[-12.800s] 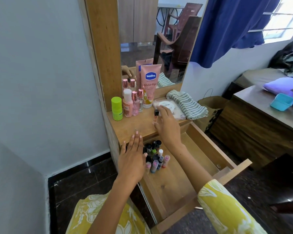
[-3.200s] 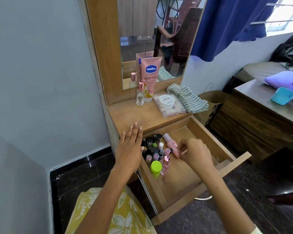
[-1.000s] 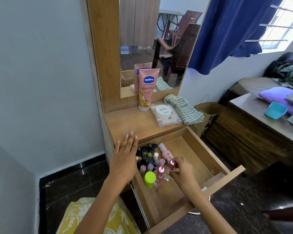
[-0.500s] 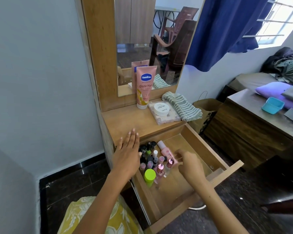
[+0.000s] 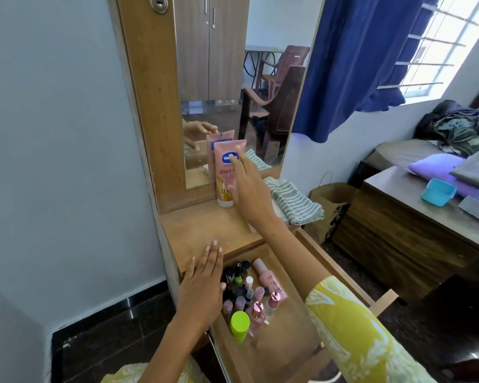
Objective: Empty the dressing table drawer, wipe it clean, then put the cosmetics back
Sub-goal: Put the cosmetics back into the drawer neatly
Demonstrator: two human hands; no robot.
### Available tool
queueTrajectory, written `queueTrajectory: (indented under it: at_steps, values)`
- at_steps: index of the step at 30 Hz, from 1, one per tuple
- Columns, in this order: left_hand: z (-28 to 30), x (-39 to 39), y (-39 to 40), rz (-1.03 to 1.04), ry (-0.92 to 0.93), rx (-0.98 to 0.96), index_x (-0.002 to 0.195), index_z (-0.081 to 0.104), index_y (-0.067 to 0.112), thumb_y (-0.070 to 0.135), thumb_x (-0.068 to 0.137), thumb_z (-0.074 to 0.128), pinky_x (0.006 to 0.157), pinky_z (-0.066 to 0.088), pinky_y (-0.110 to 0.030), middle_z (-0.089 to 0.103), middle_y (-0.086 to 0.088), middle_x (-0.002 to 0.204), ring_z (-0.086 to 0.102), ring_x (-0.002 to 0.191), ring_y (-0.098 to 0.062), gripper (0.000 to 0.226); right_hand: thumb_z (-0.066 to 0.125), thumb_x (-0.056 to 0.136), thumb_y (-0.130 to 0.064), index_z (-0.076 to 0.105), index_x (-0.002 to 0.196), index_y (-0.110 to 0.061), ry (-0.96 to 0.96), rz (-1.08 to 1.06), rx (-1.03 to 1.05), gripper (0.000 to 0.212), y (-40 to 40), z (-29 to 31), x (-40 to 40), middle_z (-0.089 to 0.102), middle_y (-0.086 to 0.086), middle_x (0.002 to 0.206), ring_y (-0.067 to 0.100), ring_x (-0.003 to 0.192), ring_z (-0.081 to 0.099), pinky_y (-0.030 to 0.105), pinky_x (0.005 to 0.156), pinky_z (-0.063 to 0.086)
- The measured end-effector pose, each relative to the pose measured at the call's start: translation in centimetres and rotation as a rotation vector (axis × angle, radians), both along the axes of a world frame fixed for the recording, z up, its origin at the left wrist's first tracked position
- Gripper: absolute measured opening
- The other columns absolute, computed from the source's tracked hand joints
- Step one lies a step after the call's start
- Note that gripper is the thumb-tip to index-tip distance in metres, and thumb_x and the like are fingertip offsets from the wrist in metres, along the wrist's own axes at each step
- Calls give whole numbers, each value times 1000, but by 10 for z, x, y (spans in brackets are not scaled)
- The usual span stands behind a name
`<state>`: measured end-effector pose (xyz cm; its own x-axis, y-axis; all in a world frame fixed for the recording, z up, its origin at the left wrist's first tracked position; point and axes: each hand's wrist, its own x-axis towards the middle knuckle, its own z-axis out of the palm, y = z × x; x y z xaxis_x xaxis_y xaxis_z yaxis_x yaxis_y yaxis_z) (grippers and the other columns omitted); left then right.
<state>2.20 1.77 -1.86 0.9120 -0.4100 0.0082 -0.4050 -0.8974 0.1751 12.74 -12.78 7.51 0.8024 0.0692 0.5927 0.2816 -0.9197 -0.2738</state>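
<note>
Right hand (image 5: 249, 189) open, fingers straight, at my upright pink lotion tube (image 5: 227, 172).
Left hand (image 5: 205, 283) flat on the wooden drawer (image 5: 340, 275) edge; bare countertop between.

Blue curtain (image 5: 351, 64) hanging beside barred window (image 5: 448, 42). Brown paper bag (image 5: 329, 208) on floor between dressing table and low wooden cabinet (image 5: 398, 244). Teal container (image 5: 438, 192) near cabinet's top rear edge. Purple pillow (image 5: 432, 164) and heaped clothes (image 5: 459, 125) on bed beyond.

one pink tube (image 5: 227, 172), one striped cloth (image 5: 293, 201), one green-capped bottle (image 5: 239, 326), two hands
</note>
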Motion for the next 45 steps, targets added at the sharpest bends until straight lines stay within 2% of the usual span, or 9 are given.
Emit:
queueTrajectory:
  at_steps: [6, 10, 15, 19, 24, 31, 36, 40, 45]
  values:
    - [2, -1, -1, 6, -2, 5, 135, -29, 14, 27, 101, 28, 112, -14, -35, -32, -3, 149, -31, 133, -13, 67, 72, 77, -10, 32, 144, -6, 18, -61, -243, 78, 2, 8, 33, 29, 15, 153, 29, 141, 28, 44, 112, 32]
    - [1, -2, -1, 5, -32, -2, 135, -27, 14, 29, 101, 28, 109, -17, -35, -31, -3, 149, -27, 137, -15, 66, 76, 71, -12, 61, 108, -8, -253, -68, -183, 39, 2, 14, 28, 63, 11, 113, 26, 103, 59, 36, 87, 49]
    - [0, -4, 1, 92, -94, -210, 149, -4, 17, 41, 100, 29, 114, -5, -39, -8, -3, 156, 3, 145, -19, 64, 75, 74, -14, 62, 86, -14, -388, -31, -176, 17, -3, 18, -6, 64, 3, 84, 20, 75, 56, 31, 58, 46]
    - [15, -7, 7, 221, -262, -469, 146, 31, 13, 45, 91, 51, 110, 24, -45, 28, -9, 152, 34, 137, -27, 66, 67, 81, -10, 63, 83, -14, -266, -11, 301, 5, -15, 12, -50, 66, -3, 82, 12, 76, 56, 30, 62, 48]
    - [37, -5, 20, 195, -469, -466, 148, 24, 11, 36, 72, 78, 111, 18, -48, 22, -9, 155, 23, 140, -25, 96, 72, 80, -7, 65, 83, -14, 90, 73, 864, 10, -30, 11, -100, 68, -3, 82, 8, 75, 64, 19, 66, 54]
    - [42, -21, 35, 96, -684, -347, 116, 63, 7, 24, 59, 88, 100, 28, -46, 66, -9, 112, 59, 102, -27, 65, 70, 80, -5, 64, 89, -8, 528, 170, 1354, 11, -48, -7, -137, 72, 3, 76, 9, 63, 65, 16, 55, 52]
    - [43, -22, 27, 37, -525, -289, 104, 70, 8, 32, 54, 86, 95, 28, -43, 69, -5, 95, 62, 88, -26, 57, 79, 71, -13, 62, 109, -20, 240, -135, 486, 42, -51, -25, -140, 68, -5, 103, 10, 91, 63, 27, 77, 53]
    - [45, -21, 14, -41, -416, -266, 95, 72, 15, 48, 52, 68, 86, 27, -36, 69, 1, 86, 60, 82, -23, 55, 81, 68, -20, 54, 131, -20, 333, 216, 83, 68, -42, -20, -147, 52, -3, 138, 12, 128, 44, 29, 108, 33]
    - [51, -26, -2, -98, -364, -234, 88, 72, 21, 58, 58, 52, 83, 26, -35, 65, 5, 76, 56, 80, -19, 52, 78, 65, -24, 57, 128, -19, 380, 315, -268, 67, -40, -24, -144, 61, -2, 126, 15, 116, 53, 21, 95, 32]
